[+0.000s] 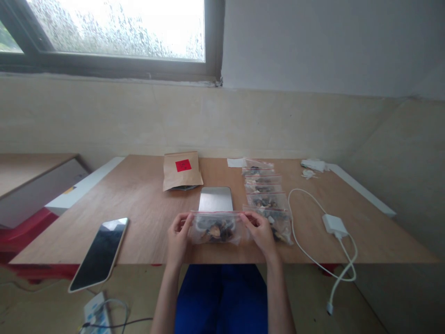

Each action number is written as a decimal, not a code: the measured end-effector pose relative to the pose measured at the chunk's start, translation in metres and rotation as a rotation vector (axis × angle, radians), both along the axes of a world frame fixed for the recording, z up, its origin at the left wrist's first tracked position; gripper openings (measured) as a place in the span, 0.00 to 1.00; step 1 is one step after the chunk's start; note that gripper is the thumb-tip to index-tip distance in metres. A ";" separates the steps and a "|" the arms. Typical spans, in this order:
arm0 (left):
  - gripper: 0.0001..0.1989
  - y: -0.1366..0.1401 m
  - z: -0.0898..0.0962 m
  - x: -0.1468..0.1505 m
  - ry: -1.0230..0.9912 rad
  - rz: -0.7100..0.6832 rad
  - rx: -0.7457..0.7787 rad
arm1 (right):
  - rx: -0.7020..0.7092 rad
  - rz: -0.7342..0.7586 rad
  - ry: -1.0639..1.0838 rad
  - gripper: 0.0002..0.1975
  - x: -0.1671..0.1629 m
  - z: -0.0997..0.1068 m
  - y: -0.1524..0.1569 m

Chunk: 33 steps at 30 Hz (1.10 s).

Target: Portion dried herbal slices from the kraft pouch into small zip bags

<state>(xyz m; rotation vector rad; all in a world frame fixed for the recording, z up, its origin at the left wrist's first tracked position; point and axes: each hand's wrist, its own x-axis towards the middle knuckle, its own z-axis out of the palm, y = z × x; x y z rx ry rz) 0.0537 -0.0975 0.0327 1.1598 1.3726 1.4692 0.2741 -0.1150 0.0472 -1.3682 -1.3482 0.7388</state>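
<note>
A clear zip bag (217,230) with dark and tan dried pieces inside hangs between my hands near the table's front edge. My left hand (178,232) pinches its top left corner, and my right hand (260,229) pinches the top right corner. The red seal line runs straight between my fingers. Just behind the bag lies a flat silver scale (215,198), its front part seen through the plastic. To the right, several similar filled zip bags (266,200) overlap in a row running away from me, the nearest one beside my right hand.
A brown paper pouch (182,174) with a red label stands at the back. A tablet (100,253) overhangs the front edge at left. A white charger (334,225) and its looping cable lie right. White paper (236,163) and crumpled white scraps (314,165) sit behind.
</note>
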 end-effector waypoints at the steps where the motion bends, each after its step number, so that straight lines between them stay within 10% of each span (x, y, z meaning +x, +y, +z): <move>1: 0.14 0.000 0.000 0.000 -0.005 0.009 -0.007 | 0.005 -0.004 -0.012 0.15 -0.001 0.001 0.000; 33: 0.16 0.001 -0.011 0.002 -0.118 -0.076 -0.027 | 0.061 0.027 -0.025 0.12 -0.014 -0.008 0.006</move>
